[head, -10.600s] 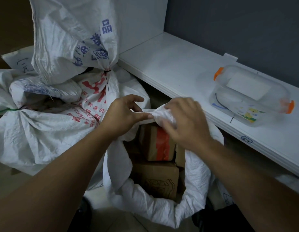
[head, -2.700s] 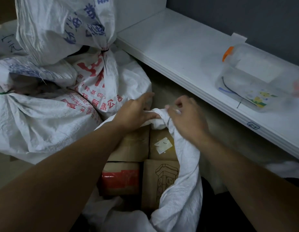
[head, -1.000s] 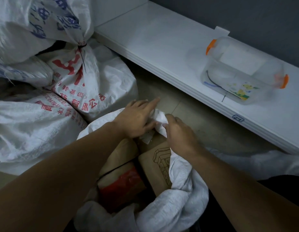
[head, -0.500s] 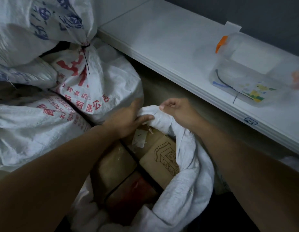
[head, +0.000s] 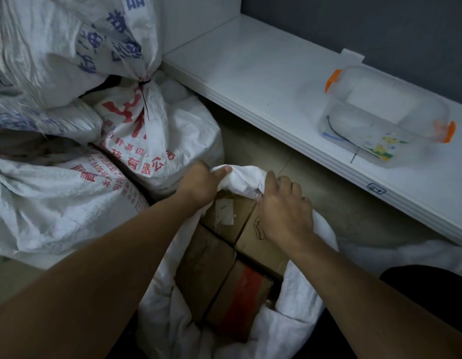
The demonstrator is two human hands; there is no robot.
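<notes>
Clamping the left grip [head: 201, 182] round the far rim of the open sack [head: 302, 320], with the thumb flat on the cloth and the fingers hidden behind the fold. Pinching the same rim just to the right with the right grip [head: 284, 211], knuckles bent, fingertips tucked into the fabric. Working close below the camera, with the sack between the tied sacks [head: 160, 141] and the white worktop [head: 250, 81]. Handling coarse woven plastic, white and limp, rolling into a thick soft collar round the mouth. Exposing four cardboard boxes [head: 206, 263] inside, brown, matt, square-edged, packed tight: one bearing a white paper label [head: 224, 211], one a black line drawing [head: 258, 228], one a band of red tape [head: 243, 294]. Sitting just beside bulging sacks of the same weave, printed in red and blue, one cinched by a thin black tie [head: 145, 99]. Leaving a clear, rounded plastic container [head: 380, 120] with orange clasps on the smooth worktop, well apart.

Against half a second ago: holding the left grip on much the same stretch of rim; bringing the right grip off the top of the fold and nearer, now covering part of the line drawing; showing the red-taped box more plainly at the near side and both orange clasps within the picture.
</notes>
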